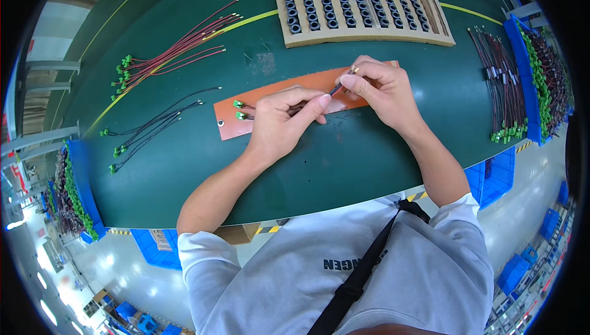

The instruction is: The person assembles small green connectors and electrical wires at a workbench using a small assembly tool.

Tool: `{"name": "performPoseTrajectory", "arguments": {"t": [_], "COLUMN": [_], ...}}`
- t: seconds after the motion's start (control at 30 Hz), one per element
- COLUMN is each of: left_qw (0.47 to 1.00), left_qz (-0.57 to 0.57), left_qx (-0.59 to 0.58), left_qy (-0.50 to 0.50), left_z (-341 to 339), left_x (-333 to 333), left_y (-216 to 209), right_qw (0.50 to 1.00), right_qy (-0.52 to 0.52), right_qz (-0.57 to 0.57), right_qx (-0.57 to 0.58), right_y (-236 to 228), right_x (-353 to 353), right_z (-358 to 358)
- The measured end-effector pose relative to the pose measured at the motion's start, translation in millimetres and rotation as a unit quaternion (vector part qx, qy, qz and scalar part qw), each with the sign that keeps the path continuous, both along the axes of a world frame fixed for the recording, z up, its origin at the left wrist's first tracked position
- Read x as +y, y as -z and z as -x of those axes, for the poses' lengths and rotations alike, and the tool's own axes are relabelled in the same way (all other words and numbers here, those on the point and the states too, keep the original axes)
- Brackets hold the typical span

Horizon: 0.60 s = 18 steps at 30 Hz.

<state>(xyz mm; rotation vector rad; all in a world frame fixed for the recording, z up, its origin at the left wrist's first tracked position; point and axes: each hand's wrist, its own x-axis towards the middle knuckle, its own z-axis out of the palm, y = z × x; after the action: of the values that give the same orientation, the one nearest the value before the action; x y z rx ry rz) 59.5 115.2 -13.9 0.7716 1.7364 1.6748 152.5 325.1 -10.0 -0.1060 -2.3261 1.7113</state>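
"Left hand [279, 117] first: where do the dark wires [335, 90] lie against it?"

"They come out past its thumb and forefinger and bridge the short gap to the right hand [381, 89], above the orange board [228, 127]. Their brass-coloured tips [354, 70] stick up just past the right thumb."

"And the green connectors [239, 109]?"

"Two sit at the board's left end, just beside the left hand, with dark leads running in under it. The palm covers the stretch between, so whether those leads are the pinched wires cannot be told."

"How far open are the hands?"

"Neither is spread. The left thumb presses the wires against a bent forefinger, its other fingers curled beneath. The right thumb and forefinger pinch the wires close to the tips, the remaining fingers folded behind."

"Their pose?"

"Left forearm [215, 197] slants up and rightward over the worktop [344, 172], knuckles uppermost. Right forearm [439, 163] slants up and leftward, wrist bent, so the fingertips of both hands face each other."

"What lies around them?"

"Beyond the board, a tan tray [295, 41] holding rows of dark rings [332, 23]. To the left, black leads [163, 117] and, farther off, red leads [178, 47]. A cable bundle [507, 89] lies well to the right, beside a blue bin [534, 129]."
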Motion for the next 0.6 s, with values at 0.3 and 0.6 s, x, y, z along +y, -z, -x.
{"name": "performPoseTrajectory", "arguments": {"t": [0.3, 0.6], "left_qw": [0.999, 0.999], "left_qz": [0.002, 0.012], "left_qx": [0.041, 0.025], "left_qy": [0.015, 0.031], "left_z": [1, 3], "left_x": [-2, -2], "left_y": [2, -1], "right_qw": [0.989, 0.988], "right_qy": [0.049, 0.041], "right_qz": [0.139, 0.148], "right_qx": [-0.018, -0.035], "right_y": [2, 7], "right_x": [-17, -14], "right_z": [2, 1]}}
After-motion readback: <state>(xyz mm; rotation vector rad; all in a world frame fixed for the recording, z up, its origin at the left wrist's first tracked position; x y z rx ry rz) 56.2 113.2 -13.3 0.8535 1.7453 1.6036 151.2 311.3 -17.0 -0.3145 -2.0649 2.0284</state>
